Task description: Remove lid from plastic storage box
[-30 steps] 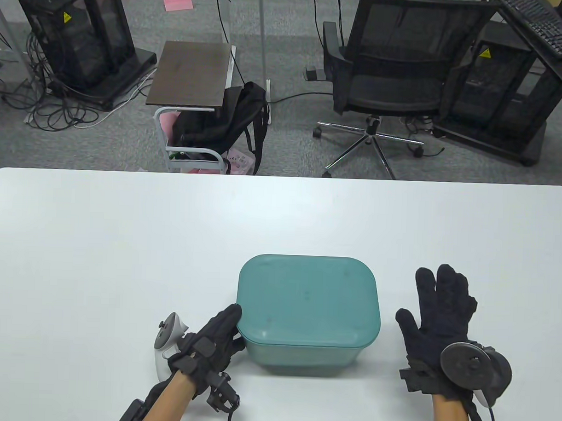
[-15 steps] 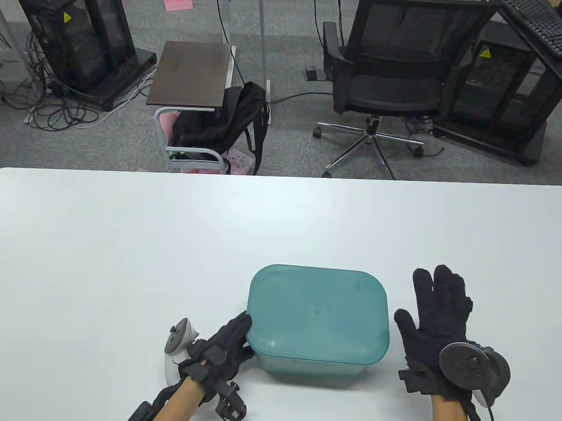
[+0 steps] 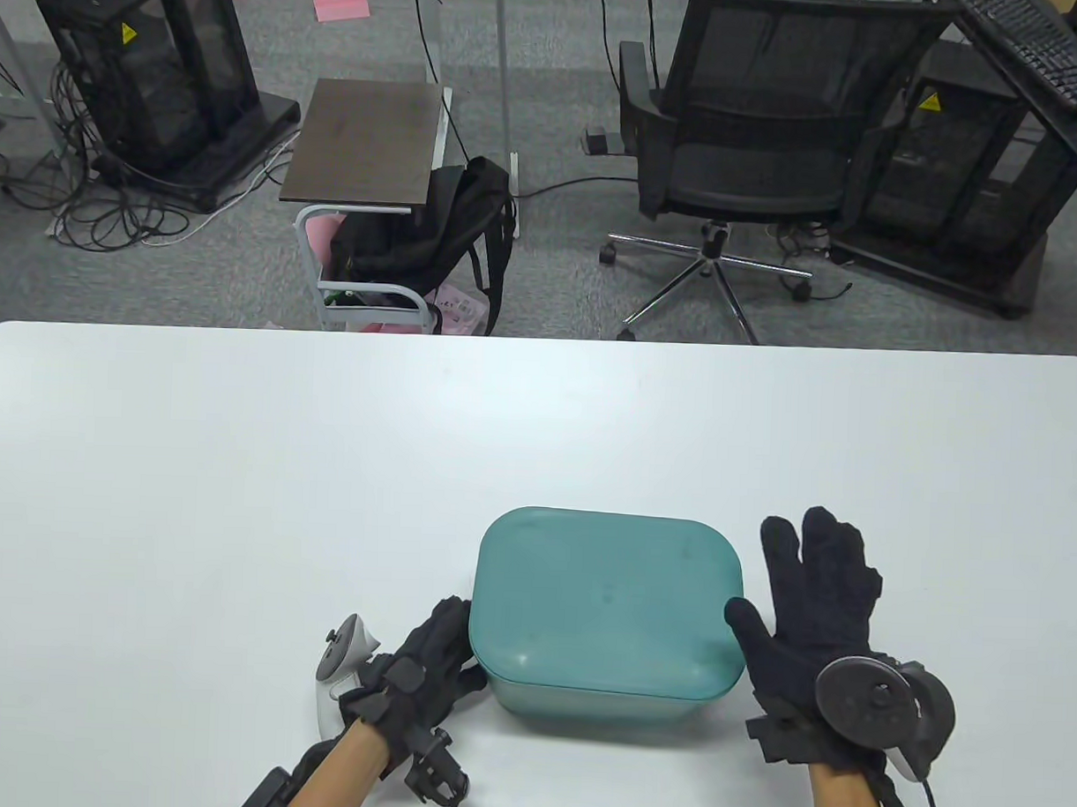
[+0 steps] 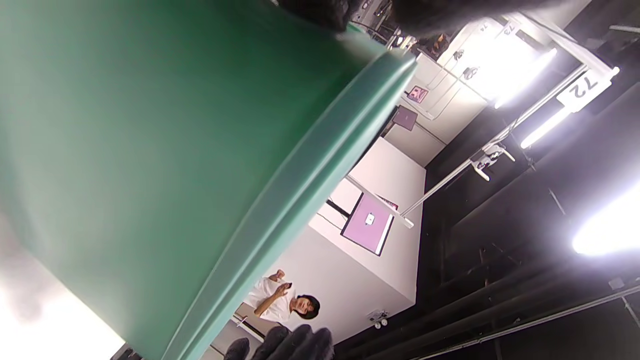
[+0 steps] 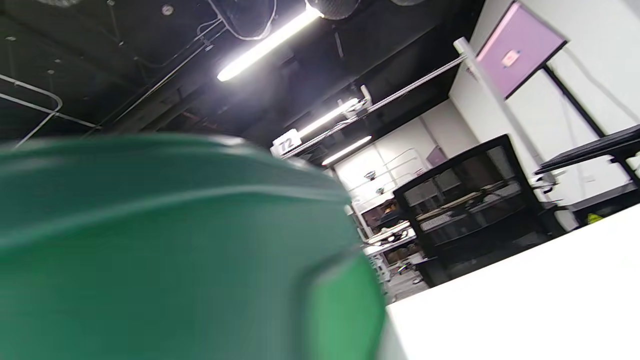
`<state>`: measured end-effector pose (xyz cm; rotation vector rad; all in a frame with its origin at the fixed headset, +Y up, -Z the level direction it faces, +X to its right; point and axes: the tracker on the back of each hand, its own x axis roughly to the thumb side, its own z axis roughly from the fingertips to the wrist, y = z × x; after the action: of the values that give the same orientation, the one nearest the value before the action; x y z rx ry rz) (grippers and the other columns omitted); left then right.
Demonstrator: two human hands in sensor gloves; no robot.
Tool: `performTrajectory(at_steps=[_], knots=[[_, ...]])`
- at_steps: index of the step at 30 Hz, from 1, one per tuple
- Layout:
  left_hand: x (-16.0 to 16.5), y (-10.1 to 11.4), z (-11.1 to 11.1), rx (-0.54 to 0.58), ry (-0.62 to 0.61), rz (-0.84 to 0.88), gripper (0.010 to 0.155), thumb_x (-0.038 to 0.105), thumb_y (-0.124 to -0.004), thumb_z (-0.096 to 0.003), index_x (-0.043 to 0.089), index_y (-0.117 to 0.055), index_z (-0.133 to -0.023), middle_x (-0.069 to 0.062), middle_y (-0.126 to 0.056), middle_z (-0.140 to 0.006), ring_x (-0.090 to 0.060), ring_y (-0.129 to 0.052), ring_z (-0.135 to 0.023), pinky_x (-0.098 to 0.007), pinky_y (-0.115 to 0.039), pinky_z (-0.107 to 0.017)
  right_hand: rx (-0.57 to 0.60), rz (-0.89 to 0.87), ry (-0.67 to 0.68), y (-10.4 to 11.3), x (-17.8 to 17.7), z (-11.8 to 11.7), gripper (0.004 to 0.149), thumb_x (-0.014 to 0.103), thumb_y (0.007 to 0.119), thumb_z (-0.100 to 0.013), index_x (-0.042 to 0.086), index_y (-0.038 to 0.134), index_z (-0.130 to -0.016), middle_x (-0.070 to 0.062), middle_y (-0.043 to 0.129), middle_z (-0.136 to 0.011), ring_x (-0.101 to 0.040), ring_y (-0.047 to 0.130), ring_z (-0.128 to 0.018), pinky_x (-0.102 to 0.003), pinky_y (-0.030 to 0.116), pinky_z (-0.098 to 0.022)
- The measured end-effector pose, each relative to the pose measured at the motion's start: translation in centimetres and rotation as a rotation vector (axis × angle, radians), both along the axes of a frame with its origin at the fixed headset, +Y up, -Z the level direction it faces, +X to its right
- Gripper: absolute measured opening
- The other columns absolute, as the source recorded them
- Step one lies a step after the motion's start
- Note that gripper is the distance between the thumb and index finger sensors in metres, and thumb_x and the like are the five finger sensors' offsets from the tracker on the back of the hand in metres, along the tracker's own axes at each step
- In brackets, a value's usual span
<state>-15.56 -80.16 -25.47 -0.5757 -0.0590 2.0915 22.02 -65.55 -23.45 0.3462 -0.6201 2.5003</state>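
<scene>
The teal plastic storage box [image 3: 594, 705] stands near the table's front edge with its teal lid [image 3: 607, 596] seated on it. My left hand [image 3: 461, 645] rests against the box's left near corner, fingers at the side just under the lid rim. In the left wrist view the lid rim [image 4: 310, 165] runs across and gloved fingertips [image 4: 320, 10] touch it at the top. My right hand [image 3: 762, 575] is open with fingers spread beside the box's right end, its thumb touching the lid's right edge. The right wrist view shows the box [image 5: 150, 250] close and blurred.
The white table [image 3: 236, 464] stretches wide to the left and behind the box. Beyond its far edge are an office chair [image 3: 759, 155], a small side table [image 3: 367, 142] and black equipment racks.
The box slid a little to the right and nearer with my left hand against it, then stopped. My right hand moved left until its thumb reached the lid's right edge.
</scene>
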Motion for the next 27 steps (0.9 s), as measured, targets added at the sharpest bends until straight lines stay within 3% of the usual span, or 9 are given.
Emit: performTrajectory(at_steps=[10,17,25,27], knots=[[-0.1,-0.2,-0.1,0.000,-0.025,-0.017,0.050,0.045,-0.056,-0.0593,0.011,-0.068,-0.095,-0.024,-0.006,-0.114,-0.053,-0.008,-0.099,-0.071,-0.026,-0.064,-0.068,0.203,0.191,2.2,-11.1,1.3,0.081,0.075,0.057,-0.056,0.025,0.040,-0.117,-0.017,0.032,-0.123,-0.053,0.032,-0.107,-0.080,0.036,-0.064],[0.1,-0.1,0.0,-0.009,-0.013,-0.009,0.050,0.045,-0.056,-0.0591,0.011,-0.067,-0.095,-0.024,-0.005,-0.113,-0.053,-0.008,-0.099,-0.071,-0.026,-0.064,-0.191,0.405,0.275,0.4,-18.1,1.7,0.082,0.073,0.064,-0.055,0.026,0.038,-0.117,-0.015,0.032,-0.123,-0.052,0.033,-0.108,-0.080,0.037,-0.065],[0.2,-0.1,0.3,-0.021,0.023,-0.006,0.050,0.044,-0.056,-0.0586,0.010,-0.066,-0.095,-0.023,-0.005,-0.113,-0.053,-0.008,-0.099,-0.071,-0.025,-0.063,-0.275,0.582,0.270,-2.3,-20.6,1.6,0.087,0.066,0.075,-0.054,0.024,0.032,-0.116,-0.014,0.027,-0.123,-0.051,0.031,-0.108,-0.079,0.038,-0.067],[0.2,-0.2,0.3,-0.019,0.014,-0.008,0.050,0.044,-0.056,-0.0586,0.010,-0.066,-0.095,-0.024,-0.005,-0.113,-0.053,-0.007,-0.099,-0.072,-0.025,-0.063,-0.241,0.609,0.253,-2.5,-20.7,1.7,0.086,0.062,0.078,-0.055,0.024,0.031,-0.116,-0.013,0.030,-0.123,-0.050,0.033,-0.108,-0.079,0.040,-0.067]])
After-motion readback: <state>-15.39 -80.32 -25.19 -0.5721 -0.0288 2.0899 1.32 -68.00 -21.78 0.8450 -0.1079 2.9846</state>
